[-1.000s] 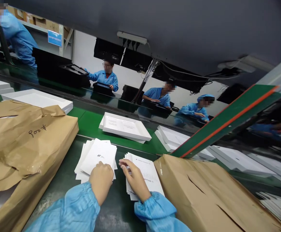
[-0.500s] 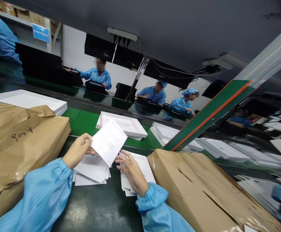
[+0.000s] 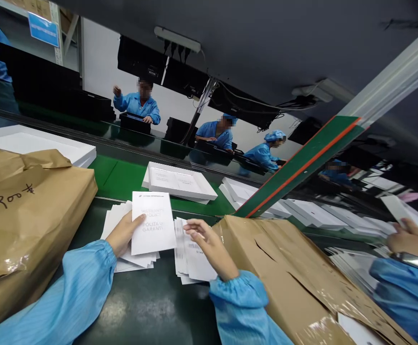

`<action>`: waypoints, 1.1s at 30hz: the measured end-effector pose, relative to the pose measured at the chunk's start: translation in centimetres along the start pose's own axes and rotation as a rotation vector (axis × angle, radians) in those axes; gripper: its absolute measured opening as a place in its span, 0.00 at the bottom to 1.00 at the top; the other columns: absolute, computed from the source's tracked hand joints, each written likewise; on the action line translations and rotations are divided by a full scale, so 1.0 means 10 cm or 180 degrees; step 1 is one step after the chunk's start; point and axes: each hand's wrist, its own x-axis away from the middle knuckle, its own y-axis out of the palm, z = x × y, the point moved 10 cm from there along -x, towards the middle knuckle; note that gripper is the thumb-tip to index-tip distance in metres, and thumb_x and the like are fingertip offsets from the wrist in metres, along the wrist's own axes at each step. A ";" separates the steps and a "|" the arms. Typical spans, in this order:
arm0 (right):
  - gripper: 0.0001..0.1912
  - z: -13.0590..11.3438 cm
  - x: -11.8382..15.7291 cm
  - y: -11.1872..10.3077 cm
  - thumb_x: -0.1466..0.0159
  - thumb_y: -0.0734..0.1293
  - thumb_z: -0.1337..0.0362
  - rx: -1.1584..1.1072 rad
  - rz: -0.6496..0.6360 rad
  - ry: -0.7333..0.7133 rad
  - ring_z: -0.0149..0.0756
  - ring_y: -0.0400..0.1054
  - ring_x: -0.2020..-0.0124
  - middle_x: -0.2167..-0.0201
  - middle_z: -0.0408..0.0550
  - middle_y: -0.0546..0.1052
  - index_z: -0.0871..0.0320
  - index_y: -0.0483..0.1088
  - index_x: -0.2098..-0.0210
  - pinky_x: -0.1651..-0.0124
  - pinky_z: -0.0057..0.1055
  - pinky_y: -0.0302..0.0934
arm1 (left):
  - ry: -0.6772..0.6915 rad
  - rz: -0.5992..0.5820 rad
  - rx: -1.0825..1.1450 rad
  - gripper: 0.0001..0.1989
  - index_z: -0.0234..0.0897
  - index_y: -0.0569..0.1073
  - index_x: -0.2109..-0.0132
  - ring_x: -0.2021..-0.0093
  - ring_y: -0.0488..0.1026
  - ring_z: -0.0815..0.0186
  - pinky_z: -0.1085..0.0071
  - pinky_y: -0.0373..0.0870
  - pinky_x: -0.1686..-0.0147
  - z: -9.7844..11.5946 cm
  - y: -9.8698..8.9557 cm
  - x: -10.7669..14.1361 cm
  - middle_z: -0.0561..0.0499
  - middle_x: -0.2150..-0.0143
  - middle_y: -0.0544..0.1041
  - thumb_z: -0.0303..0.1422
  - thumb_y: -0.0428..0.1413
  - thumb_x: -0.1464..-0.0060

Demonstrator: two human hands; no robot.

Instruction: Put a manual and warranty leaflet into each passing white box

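Single tilted view from the wearer's head

The camera looks forward and down over the table point(image 3: 144, 306), with the left hand point(image 3: 124, 235) and right hand point(image 3: 212, 244) near the lens. The scene slants downward to the right; co-workers point(image 3: 137, 106) opposite appear well off, beneath a dark overhead panel point(image 3: 266, 38).

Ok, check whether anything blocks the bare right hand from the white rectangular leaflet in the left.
Nothing visible does: only an open gap separates the bare right hand from the white rectangular leaflet in the left hand. White paper leaflets lie stacked beneath the right hand.
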 end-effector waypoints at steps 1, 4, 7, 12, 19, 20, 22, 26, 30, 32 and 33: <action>0.13 0.03 0.05 -0.10 0.45 0.57 0.58 0.0531 0.0104 0.0002 0.38 0.61 0.58 0.62 0.48 0.68 0.55 0.61 0.62 0.59 0.36 0.56 | 0.0050 0.0158 0.0029 0.21 0.35 0.62 0.53 0.59 0.68 0.61 0.65 0.66 0.62 -0.01 -0.05 -0.02 0.43 0.55 0.68 0.35 0.53 0.57; 0.17 0.19 0.30 -0.22 0.50 0.62 0.59 0.2120 0.0190 0.0040 0.46 0.55 0.52 0.57 0.52 0.66 0.55 0.63 0.60 0.55 0.44 0.52 | 0.0089 0.0398 0.0045 0.20 0.35 0.62 0.53 0.59 0.68 0.61 0.66 0.66 0.61 -0.04 -0.14 -0.05 0.43 0.55 0.68 0.33 0.52 0.56; 0.22 0.32 0.56 -0.17 0.53 0.65 0.61 0.3000 0.0175 -0.0033 0.51 0.55 0.52 0.55 0.55 0.66 0.56 0.63 0.58 0.58 0.47 0.54 | 0.0093 0.0394 -0.0003 0.20 0.36 0.62 0.53 0.59 0.68 0.62 0.66 0.66 0.62 -0.05 -0.16 -0.06 0.44 0.55 0.68 0.33 0.52 0.56; 0.13 0.26 0.71 -0.12 0.48 0.60 0.65 0.2796 0.0037 -0.0193 0.44 0.64 0.61 0.62 0.50 0.71 0.53 0.66 0.63 0.59 0.40 0.56 | 0.0132 0.0378 0.0007 0.20 0.36 0.62 0.53 0.59 0.68 0.61 0.66 0.66 0.61 -0.06 -0.18 -0.07 0.44 0.54 0.68 0.34 0.52 0.56; 0.15 0.26 0.60 -0.72 0.44 0.53 0.56 0.1482 0.1257 0.0490 0.44 0.66 0.66 0.69 0.51 0.73 0.55 0.67 0.65 0.67 0.34 0.59 | 0.0136 0.0350 0.0026 0.21 0.35 0.62 0.53 0.60 0.69 0.62 0.65 0.65 0.61 -0.06 -0.17 -0.07 0.44 0.56 0.70 0.33 0.53 0.57; 0.17 0.17 0.60 -0.79 0.43 0.52 0.56 0.1467 0.1648 0.0402 0.44 0.65 0.65 0.67 0.52 0.73 0.56 0.66 0.63 0.66 0.34 0.59 | 0.0170 0.0322 0.0033 0.21 0.35 0.62 0.53 0.60 0.69 0.62 0.65 0.65 0.60 -0.05 -0.15 -0.07 0.44 0.57 0.70 0.33 0.52 0.57; 0.18 -0.10 0.53 -0.75 0.42 0.51 0.58 0.1572 0.2073 -0.0034 0.44 0.64 0.61 0.63 0.53 0.71 0.58 0.64 0.59 0.62 0.35 0.58 | 0.0228 0.0268 0.0039 0.22 0.35 0.61 0.52 0.60 0.68 0.62 0.66 0.65 0.60 -0.02 -0.12 -0.06 0.43 0.56 0.70 0.33 0.52 0.57; 0.17 -0.65 0.25 0.02 0.40 0.50 0.68 0.1900 0.1383 -0.1367 0.39 0.59 0.55 0.57 0.49 0.68 0.55 0.60 0.54 0.55 0.36 0.54 | 0.0275 0.0217 0.0051 0.23 0.34 0.60 0.51 0.60 0.68 0.62 0.67 0.65 0.61 0.04 -0.08 -0.02 0.42 0.56 0.69 0.36 0.52 0.56; 0.19 -0.69 0.10 0.74 0.42 0.52 0.73 0.2382 0.0478 -0.1798 0.41 0.57 0.55 0.54 0.50 0.65 0.55 0.59 0.52 0.57 0.40 0.56 | 0.0593 -0.0047 -0.0030 0.25 0.33 0.60 0.52 0.58 0.67 0.61 0.66 0.63 0.58 0.18 0.00 0.00 0.42 0.55 0.69 0.35 0.54 0.59; 0.19 -0.64 0.08 0.84 0.42 0.54 0.72 0.2427 0.0336 -0.1847 0.42 0.56 0.55 0.52 0.50 0.63 0.54 0.60 0.53 0.56 0.42 0.54 | 0.0759 -0.0075 -0.0160 0.25 0.33 0.60 0.53 0.56 0.65 0.61 0.65 0.61 0.56 0.23 0.00 -0.01 0.42 0.55 0.68 0.33 0.55 0.60; 0.18 -0.61 0.08 0.84 0.42 0.55 0.71 0.2364 0.0281 -0.1875 0.42 0.55 0.54 0.51 0.49 0.61 0.53 0.60 0.53 0.55 0.43 0.53 | 0.0813 -0.0036 -0.0239 0.24 0.32 0.61 0.53 0.55 0.65 0.61 0.65 0.60 0.55 0.24 -0.02 -0.01 0.42 0.54 0.68 0.33 0.55 0.60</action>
